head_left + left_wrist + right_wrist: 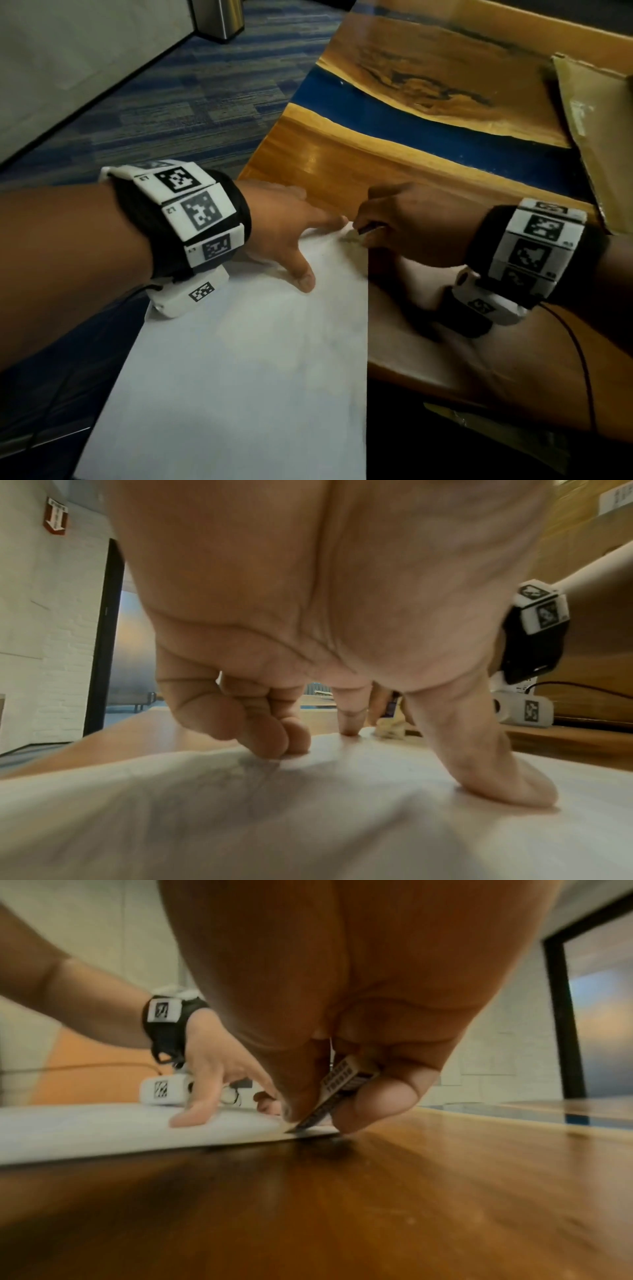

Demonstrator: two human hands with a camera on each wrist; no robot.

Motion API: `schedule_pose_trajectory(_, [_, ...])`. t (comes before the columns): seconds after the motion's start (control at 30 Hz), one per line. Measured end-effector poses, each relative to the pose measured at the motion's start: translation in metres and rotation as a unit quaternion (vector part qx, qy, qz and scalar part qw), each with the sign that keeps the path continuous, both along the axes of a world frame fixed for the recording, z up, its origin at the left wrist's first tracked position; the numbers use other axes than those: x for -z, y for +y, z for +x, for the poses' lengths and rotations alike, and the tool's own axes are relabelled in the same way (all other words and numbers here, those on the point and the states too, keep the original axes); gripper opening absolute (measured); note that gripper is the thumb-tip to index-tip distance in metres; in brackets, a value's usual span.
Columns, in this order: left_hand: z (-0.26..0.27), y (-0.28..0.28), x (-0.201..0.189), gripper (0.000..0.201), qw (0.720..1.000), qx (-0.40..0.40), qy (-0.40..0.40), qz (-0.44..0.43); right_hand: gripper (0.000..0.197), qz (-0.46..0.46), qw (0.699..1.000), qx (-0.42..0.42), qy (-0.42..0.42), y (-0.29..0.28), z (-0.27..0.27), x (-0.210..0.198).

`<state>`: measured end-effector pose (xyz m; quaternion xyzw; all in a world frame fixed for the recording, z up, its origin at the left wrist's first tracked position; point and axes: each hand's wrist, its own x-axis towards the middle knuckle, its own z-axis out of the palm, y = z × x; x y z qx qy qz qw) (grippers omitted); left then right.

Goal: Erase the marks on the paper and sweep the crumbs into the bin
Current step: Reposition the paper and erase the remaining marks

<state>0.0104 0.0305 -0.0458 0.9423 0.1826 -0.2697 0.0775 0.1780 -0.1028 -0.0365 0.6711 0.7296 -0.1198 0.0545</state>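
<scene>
A white sheet of paper (pixel 246 359) lies on the wooden table (pixel 428 178) and overhangs its left edge. My left hand (pixel 308 245) presses the sheet down, fingertips and thumb spread on it (pixel 394 764). At the sheet's far right corner my right hand (pixel 363 230) pinches a small sleeved eraser (pixel 342 1088), its tip touching the paper's edge. Faint grey marks (pixel 352 240) show beside the eraser tip, and more smudged lines (pixel 253 767) lie under my left fingers. I cannot make out crumbs clearly.
A metal bin (pixel 219 19) stands on the carpet far off to the upper left. A cardboard piece (pixel 603 137) lies on the table at right. A blue resin strip (pixel 428 126) crosses the tabletop. Cables trail from both wristbands.
</scene>
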Motion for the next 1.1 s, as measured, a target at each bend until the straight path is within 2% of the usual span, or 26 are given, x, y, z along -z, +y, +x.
schedule_pose_trajectory(0.13, [0.005, 0.0, -0.005, 0.096, 1.0, 0.009, 0.028, 0.009, 0.025, -0.041, 0.994, -0.094, 0.04, -0.011, -0.021, 0.005])
schedule_pose_trajectory(0.27, [0.013, -0.004, -0.006, 0.103, 0.998, 0.024, 0.056, 0.021, 0.026, -0.013, 1.0, 0.005, -0.001, 0.001, 0.001, 0.0])
schedule_pose_trajectory(0.4, [0.009, -0.006, -0.008, 0.1, 0.998, -0.026, 0.06, -0.011, 0.026, 0.005, 1.0, 0.016, -0.008, 0.001, 0.004, 0.003])
schedule_pose_trajectory(0.47, [0.006, -0.009, -0.007, 0.102, 0.999, -0.025, 0.045, -0.002, 0.026, 0.01, 1.0, 0.013, -0.003, -0.006, -0.005, 0.004])
schedule_pose_trajectory(0.6, [0.002, -0.015, -0.002, 0.111, 0.999, 0.005, 0.019, 0.029, 0.025, -0.02, 0.995, -0.083, 0.047, -0.019, -0.026, 0.009])
schedule_pose_trajectory(0.73, [0.002, -0.017, -0.001, 0.117, 0.998, 0.011, 0.035, 0.055, 0.026, 0.009, 1.0, 0.011, 0.004, -0.007, -0.003, 0.005])
schedule_pose_trajectory(0.77, [0.002, -0.017, -0.001, 0.117, 0.998, 0.012, 0.035, 0.055, 0.024, 0.014, 1.0, 0.007, 0.002, -0.008, -0.005, 0.006])
schedule_pose_trajectory(0.87, [0.001, -0.018, -0.004, 0.115, 0.999, 0.012, 0.029, 0.044, 0.023, -0.028, 0.993, -0.1, 0.057, -0.016, -0.03, 0.01])
schedule_pose_trajectory(0.9, [0.001, -0.018, -0.005, 0.115, 0.998, 0.013, 0.031, 0.045, 0.023, -0.035, 0.992, -0.108, 0.058, -0.015, -0.029, 0.009])
schedule_pose_trajectory(1.03, [0.002, -0.02, -0.005, 0.117, 0.997, 0.02, 0.043, 0.061, 0.026, -0.003, 1.0, -0.016, -0.006, -0.002, 0.001, 0.005])
schedule_pose_trajectory(1.1, [0.002, -0.02, -0.006, 0.117, 0.997, 0.02, 0.043, 0.059, 0.025, -0.004, 0.997, -0.074, 0.019, -0.008, -0.012, 0.008])
